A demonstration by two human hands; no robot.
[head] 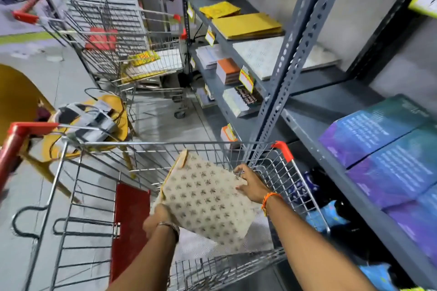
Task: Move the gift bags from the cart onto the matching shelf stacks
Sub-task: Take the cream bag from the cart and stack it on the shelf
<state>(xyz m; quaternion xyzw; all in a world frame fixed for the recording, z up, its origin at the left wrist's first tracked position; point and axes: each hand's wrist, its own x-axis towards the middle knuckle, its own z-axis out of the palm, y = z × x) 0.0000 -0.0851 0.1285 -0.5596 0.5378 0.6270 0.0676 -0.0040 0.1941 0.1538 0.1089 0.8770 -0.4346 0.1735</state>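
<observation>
A flat cream gift bag [208, 201] with a small brown repeating print is tilted above the basket of the wire cart [151, 149]. My left hand [159, 221] grips its lower left corner. My right hand [251, 184] holds its upper right edge, close to the cart's right rim. On the grey shelf unit [281, 73] to the right lie flat stacks: yellow bags [246, 25] at the far end, a white patterned stack [262, 54] beside them, and purple-blue bags [387, 146] nearest me.
A second wire cart [123, 38] holding flat items stands ahead on the left of the shelves. A yellow chair [104, 125] carrying a grey device and cables sits beyond my cart. Blue items [328, 215] lie on the low shelf by my cart's right side.
</observation>
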